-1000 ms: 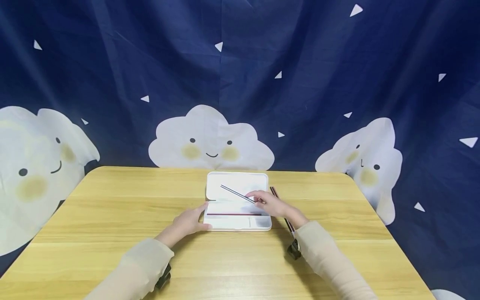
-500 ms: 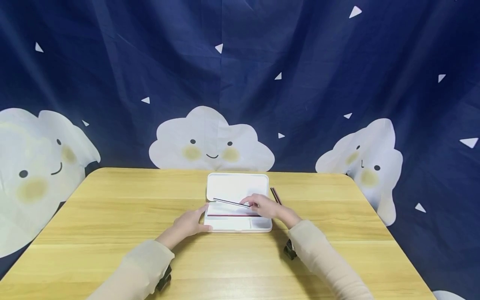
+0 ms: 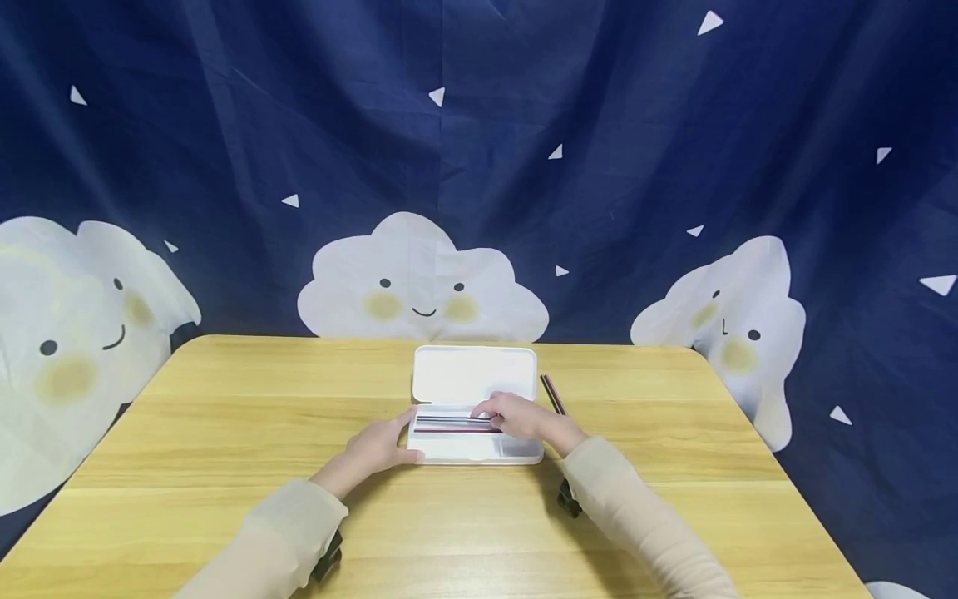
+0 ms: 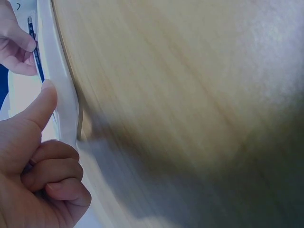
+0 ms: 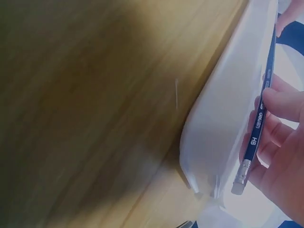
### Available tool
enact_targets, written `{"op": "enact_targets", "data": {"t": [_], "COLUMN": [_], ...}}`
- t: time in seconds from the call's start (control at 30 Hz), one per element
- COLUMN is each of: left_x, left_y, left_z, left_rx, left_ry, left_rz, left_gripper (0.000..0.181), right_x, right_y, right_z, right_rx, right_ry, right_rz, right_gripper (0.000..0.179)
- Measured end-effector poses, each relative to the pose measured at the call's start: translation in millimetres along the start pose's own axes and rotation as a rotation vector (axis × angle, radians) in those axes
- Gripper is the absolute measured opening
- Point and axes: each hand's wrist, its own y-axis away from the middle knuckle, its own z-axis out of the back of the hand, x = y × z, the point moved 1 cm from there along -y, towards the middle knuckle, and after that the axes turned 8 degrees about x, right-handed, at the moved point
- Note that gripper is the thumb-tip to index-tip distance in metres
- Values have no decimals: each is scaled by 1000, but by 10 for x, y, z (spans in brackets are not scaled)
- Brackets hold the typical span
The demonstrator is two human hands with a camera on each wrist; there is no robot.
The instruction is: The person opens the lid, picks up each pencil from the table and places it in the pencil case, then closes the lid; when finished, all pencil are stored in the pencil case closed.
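An open white pencil case [image 3: 456,457] lies on the table with its lid tilted back. My left hand [image 3: 374,445] holds the case's left end, thumb [image 4: 46,97] on the front rim and the other fingers curled by the corner. Inside the case, my right hand [image 3: 520,416] pinches a dark pencil [image 5: 255,135] between thumb and fingers. "HB" lettering and a metal band with an eraser show on it in the right wrist view. Parallel to it, a dark red pencil [image 3: 449,431] lies in the case, its right end hidden by the right hand.
Dark reddish pencils [image 3: 552,393] lie on the table right of the case, partly hidden behind the right arm. A small compartment [image 3: 519,449] is at the case's front right. Behind the wooden table [image 3: 299,383] hangs a blue curtain [image 3: 479,150] with cloud prints.
The right hand has brought the dark pencil forward and down from over the lid into the case, turning it from slanted to level beside the red one. The left hand has stayed in place.
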Motion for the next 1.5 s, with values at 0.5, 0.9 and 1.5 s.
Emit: {"op": "enact_targets", "data": {"t": [0.5,0.9,1.5], "left_x": [15,10,-16], "left_y": [0,-2,23], "left_z": [-19,-23,19], "left_rx": [-4,-6,2], "left_ry": [10,3,3], "left_rz": [3,-2,-21], "left_gripper": [80,81,81], "right_x": [14,-1,-36], "right_y": [-47,-20,84], "right_z": [-77,-97,-36], "right_rx": [-50,-37,-124], "right_ry": [83,55,-80], "right_rz": [3,3,40], "right_gripper": [26,28,25]}}
